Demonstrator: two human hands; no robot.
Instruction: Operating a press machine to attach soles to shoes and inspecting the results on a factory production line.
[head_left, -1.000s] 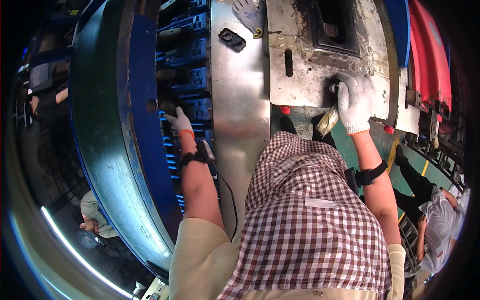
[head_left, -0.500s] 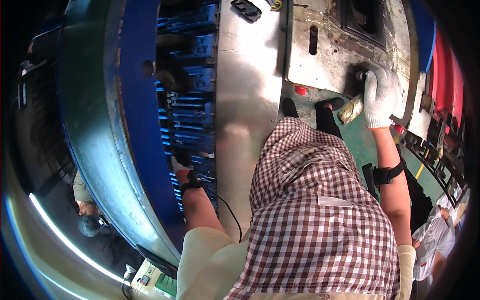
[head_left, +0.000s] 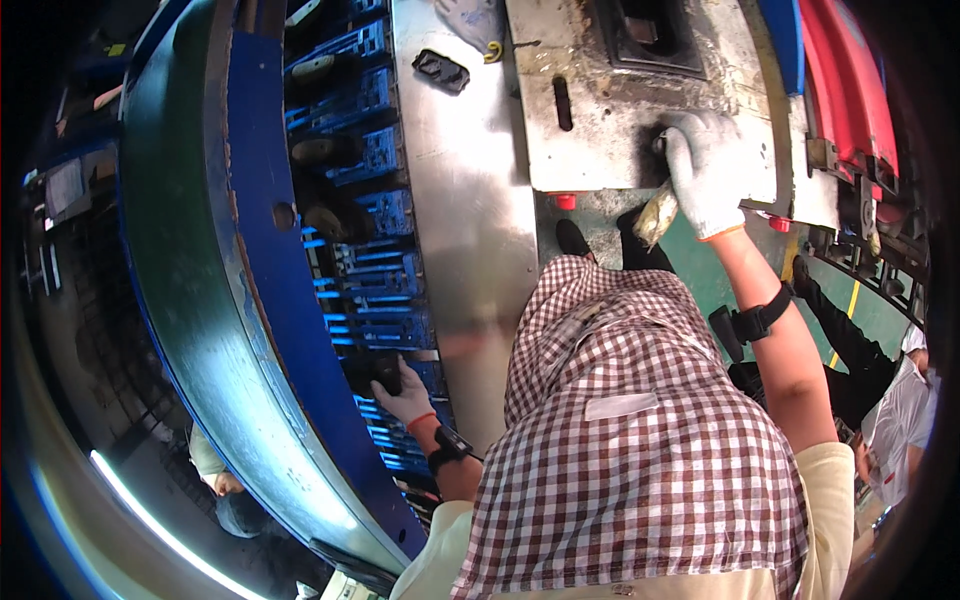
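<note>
My left hand (head_left: 408, 396), in a pale glove, is closed about the end of a dark rounded piece (head_left: 372, 371) among the blue slatted holders on my left. Most of that piece lies in shadow, and its kind is unclear. On my right, my white-gloved right hand (head_left: 706, 165) is curled around a tool with a yellowish wrapped handle (head_left: 655, 214). The tool's dark far end lies at the worn metal plate's edge, partly hidden by my fingers. More dark rounded pieces (head_left: 338, 219) sit on the holders farther up.
Between the holders and the worn plate (head_left: 600, 150) runs a shiny metal table (head_left: 468, 190). A black moulded piece (head_left: 440, 71) and a grey glove (head_left: 472, 18) lie at its far end. Red covers (head_left: 850, 90) stand at far right. Other people are at both sides.
My left hand has come back toward me and now shows with the dark piece in it. The view has shifted; my right hand still grips the wrapped tool by the plate.
</note>
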